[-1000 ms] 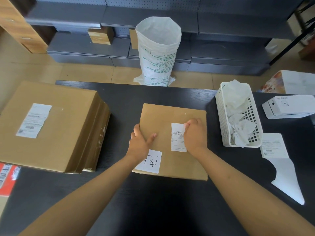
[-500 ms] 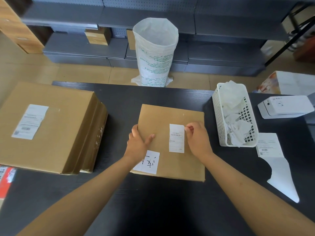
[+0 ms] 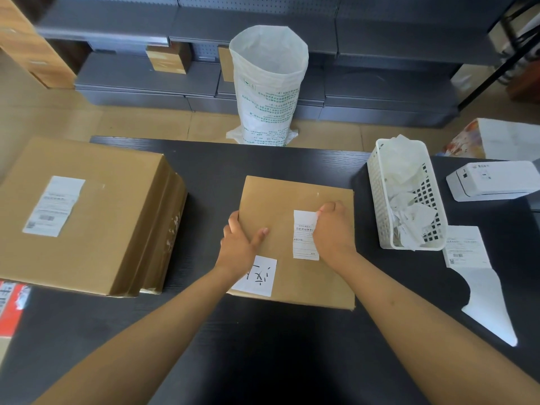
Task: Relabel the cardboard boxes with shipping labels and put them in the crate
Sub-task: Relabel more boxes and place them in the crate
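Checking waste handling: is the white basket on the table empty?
No, the white basket holds a heap of crumpled white paper scraps.

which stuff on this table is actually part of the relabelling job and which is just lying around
In use:
small cardboard box
its printed label, right hand picking at its top corner
left hand steadying the box
large labelled box
spare label sheet
label printer

Lying about:
white basket of scraps
white sack on the floor
red paper
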Tool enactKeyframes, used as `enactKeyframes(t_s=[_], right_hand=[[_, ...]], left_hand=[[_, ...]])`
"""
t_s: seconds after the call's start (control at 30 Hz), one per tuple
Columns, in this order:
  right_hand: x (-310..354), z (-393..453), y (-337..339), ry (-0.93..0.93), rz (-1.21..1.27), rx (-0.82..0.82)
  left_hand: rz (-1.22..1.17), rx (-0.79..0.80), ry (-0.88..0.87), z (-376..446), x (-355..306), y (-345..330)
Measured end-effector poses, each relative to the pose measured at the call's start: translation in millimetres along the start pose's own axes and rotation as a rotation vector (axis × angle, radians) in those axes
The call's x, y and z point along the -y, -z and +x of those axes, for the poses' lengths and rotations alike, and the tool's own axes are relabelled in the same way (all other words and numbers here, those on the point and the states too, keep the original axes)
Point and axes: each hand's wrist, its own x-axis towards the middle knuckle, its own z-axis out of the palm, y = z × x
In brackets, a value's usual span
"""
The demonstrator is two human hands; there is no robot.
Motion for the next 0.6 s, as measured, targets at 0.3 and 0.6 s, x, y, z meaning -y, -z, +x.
enactKeyframes(t_s=[0.3,0.6], right_hand=[[-10.6,-6.8,3.4,0.103,0.081,0.066],[-71.8,-23.6,24.7,0.71,-0.039,0.1]], left_hand=[[-0.018,-0.006,0.01,0.4,0.9,-0.2],[-0.004,-0.008,0.005,1.4,2.4,-0.8]])
